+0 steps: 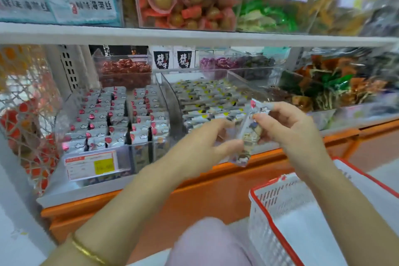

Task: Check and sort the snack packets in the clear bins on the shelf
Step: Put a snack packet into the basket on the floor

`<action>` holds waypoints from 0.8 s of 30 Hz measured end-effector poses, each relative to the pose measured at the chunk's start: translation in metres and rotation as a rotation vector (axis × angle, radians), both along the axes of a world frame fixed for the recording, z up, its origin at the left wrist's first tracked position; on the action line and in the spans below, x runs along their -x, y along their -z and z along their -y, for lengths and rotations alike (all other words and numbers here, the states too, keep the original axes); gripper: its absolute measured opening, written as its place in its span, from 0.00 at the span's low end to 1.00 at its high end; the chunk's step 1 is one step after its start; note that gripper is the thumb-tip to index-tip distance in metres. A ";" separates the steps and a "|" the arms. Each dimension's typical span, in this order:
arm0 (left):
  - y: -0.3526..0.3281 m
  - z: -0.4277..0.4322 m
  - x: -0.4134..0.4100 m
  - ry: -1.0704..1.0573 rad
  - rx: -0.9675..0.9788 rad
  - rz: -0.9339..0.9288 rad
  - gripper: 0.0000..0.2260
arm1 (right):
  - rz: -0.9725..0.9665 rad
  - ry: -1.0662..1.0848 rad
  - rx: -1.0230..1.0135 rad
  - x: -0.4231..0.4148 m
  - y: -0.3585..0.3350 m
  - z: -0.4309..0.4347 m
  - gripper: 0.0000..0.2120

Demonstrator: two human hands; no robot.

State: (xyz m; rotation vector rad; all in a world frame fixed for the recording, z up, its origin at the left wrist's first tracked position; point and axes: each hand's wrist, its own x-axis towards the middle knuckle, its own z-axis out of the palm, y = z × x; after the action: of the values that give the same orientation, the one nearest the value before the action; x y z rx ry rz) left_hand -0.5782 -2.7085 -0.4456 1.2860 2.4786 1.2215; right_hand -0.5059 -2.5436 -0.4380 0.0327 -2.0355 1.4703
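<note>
A lilac cloth-covered knee (207,242) lies lowest in view, with the white slotted plastic basket with a red rim (262,207) just to its right, under the right forearm. A thin gold bangle (90,252) circles the left wrist.

Both arms reach forward and meet in the air over the orange front edge of the shelf (216,177). Between them hangs a small clear snack packet with a printed wrapper (246,136), tilted. The left hand (200,147) pinches its lower part between thumb and forefinger. The right hand (289,129) has its fingers curled and pinches the upper part. Blur hides the finer details of the grip.

The packet sits just in front of the clear bin of grey and yellow packets (207,97). To the left, apart from the hands, stands the clear bin of silver packets with red dots (116,114), stacked in rows, a yellow price tag (103,166) on its front wall. The white upper shelf board (194,36) runs across above, close over the bins at the back.
</note>
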 end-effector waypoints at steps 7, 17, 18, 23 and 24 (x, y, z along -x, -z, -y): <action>0.042 -0.081 -0.020 0.131 0.335 0.003 0.19 | 0.377 0.348 0.116 -0.052 0.135 -0.122 0.07; 0.097 -0.149 -0.027 0.175 0.498 0.005 0.19 | 0.905 0.627 0.271 -0.066 0.321 -0.180 0.08; 0.101 -0.150 -0.027 0.174 0.518 0.030 0.19 | 0.956 0.626 0.270 -0.066 0.337 -0.183 0.09; 0.111 -0.160 -0.023 0.169 0.536 0.098 0.19 | 1.088 0.627 0.404 -0.058 0.383 -0.188 0.13; 0.112 -0.162 -0.021 0.166 0.529 0.101 0.19 | 1.091 0.636 0.457 -0.057 0.389 -0.189 0.15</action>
State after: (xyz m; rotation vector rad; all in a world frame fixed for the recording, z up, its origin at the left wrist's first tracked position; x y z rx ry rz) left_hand -0.5568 -2.5469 -0.5573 1.2094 2.3355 0.5216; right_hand -0.4492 -2.3544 -0.8273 -1.7507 -2.0045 1.5943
